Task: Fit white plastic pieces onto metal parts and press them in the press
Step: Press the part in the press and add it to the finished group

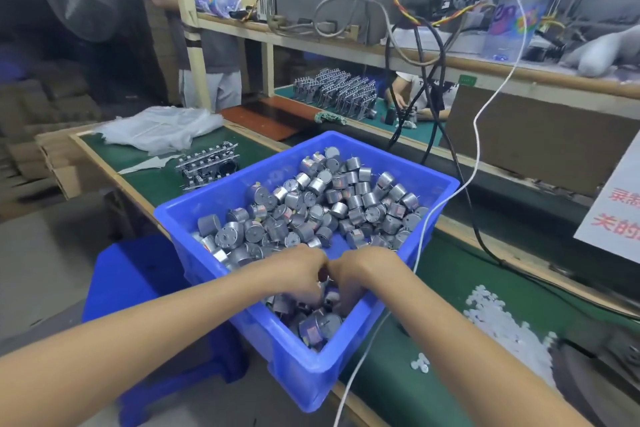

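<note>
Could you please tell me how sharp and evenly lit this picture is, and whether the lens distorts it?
Head view: the blue bin of metal parts is sharp and well lit; the white plastic pieces and sign at right are smeared; the far left lies in shadow; the wide lens stretches the corners.

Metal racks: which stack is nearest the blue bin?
The small stack on this green bench, just past the bin's far-left rim; the others stand on the far bench.

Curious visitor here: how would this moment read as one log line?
left hand, right hand: in blue bin of metal parts | white pieces: heaped on mat | grip: unclear
</note>
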